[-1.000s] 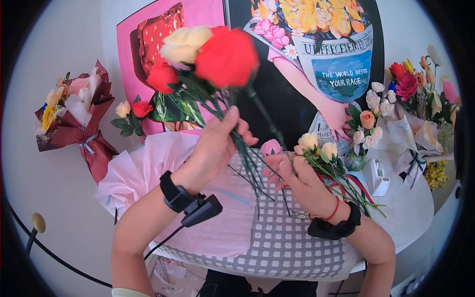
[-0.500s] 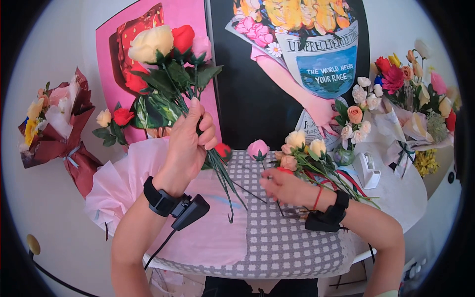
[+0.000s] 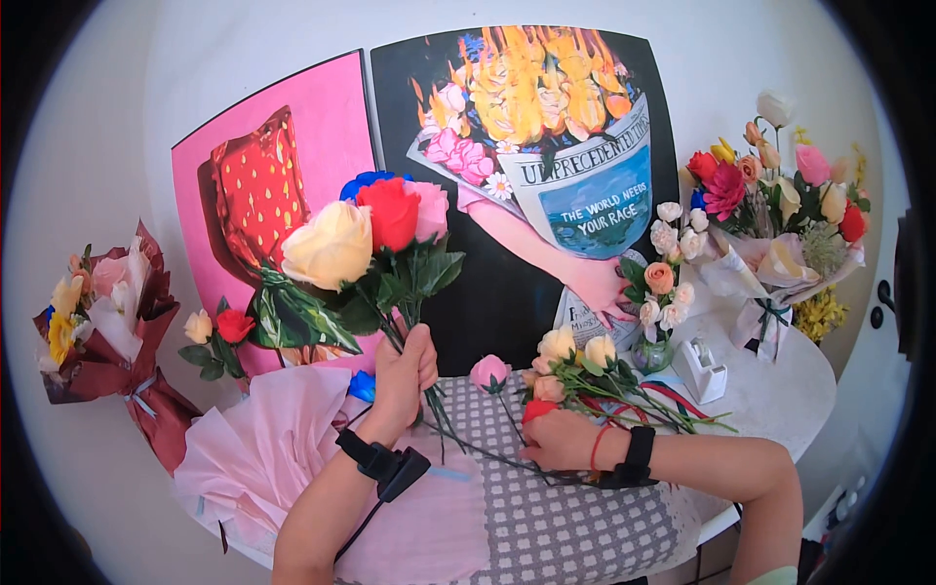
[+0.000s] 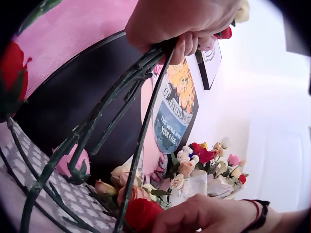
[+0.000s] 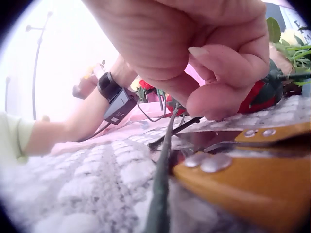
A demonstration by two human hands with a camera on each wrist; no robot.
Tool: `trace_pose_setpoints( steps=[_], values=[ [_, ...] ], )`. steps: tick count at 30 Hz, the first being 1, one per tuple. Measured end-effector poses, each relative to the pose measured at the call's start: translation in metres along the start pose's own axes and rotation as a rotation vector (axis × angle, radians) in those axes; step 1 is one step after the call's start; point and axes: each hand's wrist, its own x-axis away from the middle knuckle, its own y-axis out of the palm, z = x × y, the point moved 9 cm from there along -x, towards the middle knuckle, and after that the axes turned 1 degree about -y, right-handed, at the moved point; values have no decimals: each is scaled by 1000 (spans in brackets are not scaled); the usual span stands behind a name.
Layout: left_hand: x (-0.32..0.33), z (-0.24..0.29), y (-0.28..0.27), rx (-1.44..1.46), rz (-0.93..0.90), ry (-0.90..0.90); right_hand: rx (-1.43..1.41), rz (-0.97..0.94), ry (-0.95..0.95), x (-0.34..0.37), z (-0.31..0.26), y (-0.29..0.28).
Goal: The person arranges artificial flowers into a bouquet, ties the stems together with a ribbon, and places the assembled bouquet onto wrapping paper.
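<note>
Rose bunch [image 3: 395, 285] is being held up off the table [image 3: 795, 385], blooms against the two paintings behind, stems slanting down past the fist. Those stems are gripped by the left hand [image 3: 407, 366], fingers wrapped right around them. Below it, the stem ends are spread toward the middle; whether the cloth is touched by them can't be told.

Things are tighter on the other side. The right hand [image 3: 564, 441] is set low, fingers curled, just beside a red rose [image 3: 538, 409]; in the right wrist view a dark stem is brought right up to the fingertips, but whether it's pinched can't be told. An orange-handled tool [image 5: 233, 189] is laid on the checked cloth [image 3: 561, 526], right under those fingers. A pink rose [image 3: 489, 372] is left lying between the hands, near the cloth's back edge.

Further right, the space is taken up by cream and peach roses [image 3: 575, 356], with the tape dispenser [image 3: 702, 370] parked inside the table's curved edge. On the left, pink paper [image 3: 263, 444] is spread over cloth and table. A wide stretch of checks is left showing from the right forearm to the cloth's front edge.
</note>
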Motion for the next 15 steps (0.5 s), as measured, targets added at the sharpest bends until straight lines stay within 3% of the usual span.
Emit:
trace_pose_setpoints(
  steps=[5, 7, 9, 10, 12, 15],
  values=[
    [7, 2, 1, -105, 58, 66, -64, 119, -49, -8, 11, 7],
    [7, -12, -5, -167, -41, 21, -126, 158, -55, -9, 11, 3],
    [11, -13, -11, -376, 123, 123, -248, 247, -23, -1, 3, -18],
    [14, -6, 2, -473, -38, 213, -246, 249, -26, 0, -1, -24],
    [22, -18, -20, -484, 52, 282, -480, 265, 79, 2, 4, -31],
    [55, -41, -63, 117, 154, -148, -544, 385, 8, 5, 7, -43]
  ],
)
